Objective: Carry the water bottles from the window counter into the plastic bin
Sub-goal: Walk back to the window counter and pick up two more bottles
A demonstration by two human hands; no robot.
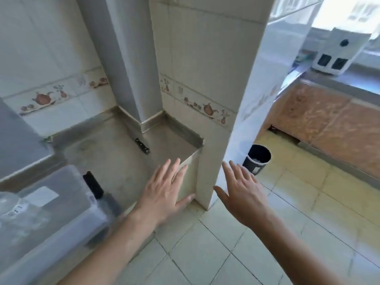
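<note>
A clear plastic bin [67, 210] sits at the lower left on a steel counter; a clear bottle with a white cap [11, 204] shows blurrily inside it. My left hand [164, 192] hovers open and empty, fingers spread, over the counter's front corner. Beside it my right hand [242, 194] is also open and empty, in front of the tiled pillar. The window counter [337, 83] lies far right under bright light. No bottles are visible on it from here.
A tiled pillar [209, 79] stands between the steel counter [115, 153] and the window counter. A black-handled knife [142, 146] lies on the steel counter. A dark waste bin [257, 159] stands on the tiled floor. A white appliance [341, 52] sits on the window counter.
</note>
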